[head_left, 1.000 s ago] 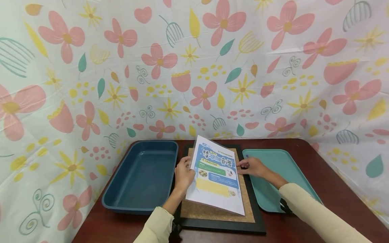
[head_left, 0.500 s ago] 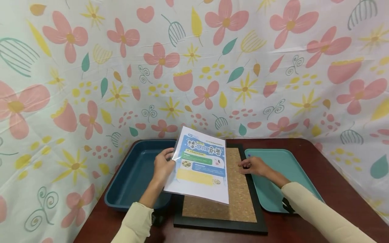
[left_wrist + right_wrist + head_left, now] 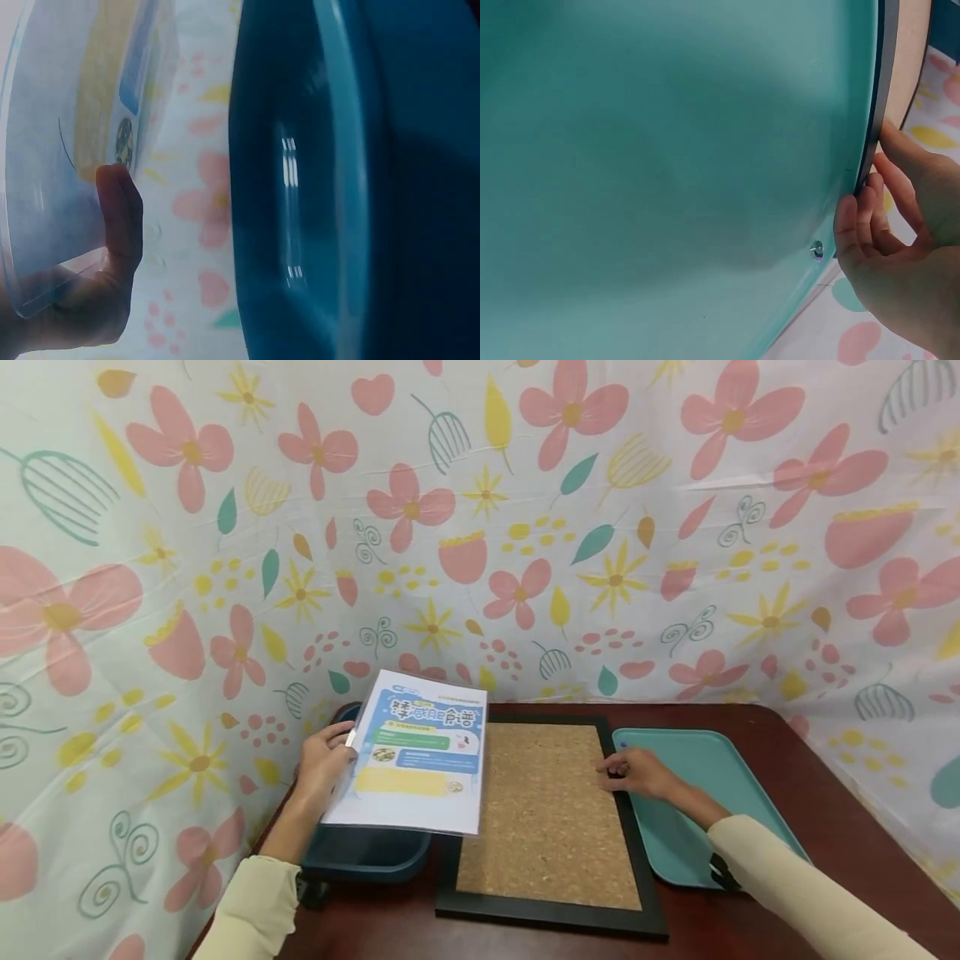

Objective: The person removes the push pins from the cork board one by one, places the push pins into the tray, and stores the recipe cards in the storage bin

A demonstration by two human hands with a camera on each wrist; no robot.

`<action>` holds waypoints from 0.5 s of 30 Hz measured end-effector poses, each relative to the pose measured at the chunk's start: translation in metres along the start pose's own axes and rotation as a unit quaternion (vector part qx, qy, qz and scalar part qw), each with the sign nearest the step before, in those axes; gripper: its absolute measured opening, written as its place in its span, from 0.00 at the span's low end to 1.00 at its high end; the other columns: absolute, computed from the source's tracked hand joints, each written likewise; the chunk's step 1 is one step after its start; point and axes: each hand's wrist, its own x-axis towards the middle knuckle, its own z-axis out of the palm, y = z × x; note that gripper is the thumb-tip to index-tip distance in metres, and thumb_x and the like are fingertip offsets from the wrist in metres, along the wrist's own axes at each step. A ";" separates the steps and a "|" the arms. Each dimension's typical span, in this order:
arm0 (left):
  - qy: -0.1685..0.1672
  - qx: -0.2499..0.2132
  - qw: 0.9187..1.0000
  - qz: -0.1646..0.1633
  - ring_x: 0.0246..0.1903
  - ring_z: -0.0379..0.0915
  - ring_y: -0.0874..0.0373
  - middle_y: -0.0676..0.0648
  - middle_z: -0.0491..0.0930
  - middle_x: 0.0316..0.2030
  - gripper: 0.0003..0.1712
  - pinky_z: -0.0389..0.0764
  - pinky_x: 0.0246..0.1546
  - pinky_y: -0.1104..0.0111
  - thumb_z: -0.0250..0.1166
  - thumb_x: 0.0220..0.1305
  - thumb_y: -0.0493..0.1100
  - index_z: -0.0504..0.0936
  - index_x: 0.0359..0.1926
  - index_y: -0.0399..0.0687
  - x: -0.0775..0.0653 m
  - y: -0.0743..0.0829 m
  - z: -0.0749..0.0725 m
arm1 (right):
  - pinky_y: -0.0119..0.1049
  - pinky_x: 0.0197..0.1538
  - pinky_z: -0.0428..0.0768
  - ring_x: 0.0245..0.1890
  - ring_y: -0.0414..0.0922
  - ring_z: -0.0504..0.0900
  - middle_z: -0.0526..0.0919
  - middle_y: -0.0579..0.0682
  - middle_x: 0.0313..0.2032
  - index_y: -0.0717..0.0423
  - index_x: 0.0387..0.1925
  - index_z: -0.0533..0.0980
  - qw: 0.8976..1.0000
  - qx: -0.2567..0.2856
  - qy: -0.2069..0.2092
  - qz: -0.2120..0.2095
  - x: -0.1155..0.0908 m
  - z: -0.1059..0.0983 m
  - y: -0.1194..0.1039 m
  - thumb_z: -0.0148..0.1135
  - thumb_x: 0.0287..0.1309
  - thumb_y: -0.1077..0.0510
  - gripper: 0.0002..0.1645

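My left hand (image 3: 326, 772) holds a laminated poster (image 3: 420, 752) by its left edge, thumb on the front face. The poster has a white ground with blue, green and yellow panels and large Chinese lettering. It is tilted above the blue tray. In the left wrist view the fingers of the left hand (image 3: 97, 292) are partly hidden behind the clear sheet. My right hand (image 3: 641, 774) hovers at the right border of a black-framed cork board (image 3: 551, 818). In the right wrist view, the fingers of the right hand (image 3: 900, 232) are loosely curled and nothing shows between them.
A deep blue tray (image 3: 367, 864) stands left of the board, partly covered by the poster. To the right lies a shallow teal tray (image 3: 697, 827), with a small push pin (image 3: 817, 250) near its edge. Behind the dark red table (image 3: 765, 752) hangs a flowered cloth (image 3: 517, 527).
The left hand has carried the poster leftward off the cork board to above the blue tray. The right hand has let go of the poster's right edge and stays near the board's right border.
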 end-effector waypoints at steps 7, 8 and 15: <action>0.040 0.033 0.998 -0.046 0.67 0.68 0.38 0.33 0.70 0.71 0.38 0.66 0.70 0.48 0.53 0.63 0.28 0.69 0.76 0.42 0.019 -0.022 -0.034 | 0.39 0.39 0.84 0.38 0.52 0.86 0.88 0.56 0.39 0.64 0.48 0.86 1.000 -0.001 -0.004 0.014 -0.004 -0.003 0.001 0.75 0.60 0.59 0.17; 0.045 0.037 0.997 -0.051 0.68 0.67 0.37 0.32 0.69 0.71 0.38 0.65 0.71 0.47 0.53 0.63 0.28 0.69 0.76 0.43 0.022 -0.025 -0.038 | 0.38 0.39 0.83 0.37 0.51 0.86 0.88 0.55 0.38 0.64 0.48 0.86 1.000 -0.004 -0.006 0.017 -0.004 -0.004 0.000 0.75 0.60 0.58 0.17; 0.038 0.086 0.993 -0.070 0.71 0.58 0.36 0.33 0.69 0.72 0.37 0.26 0.73 0.38 0.57 0.63 0.33 0.71 0.75 0.44 0.030 -0.041 -0.065 | 0.43 0.40 0.85 0.37 0.53 0.86 0.88 0.56 0.37 0.64 0.46 0.86 0.999 -0.025 0.007 0.026 -0.009 -0.008 0.001 0.78 0.57 0.56 0.18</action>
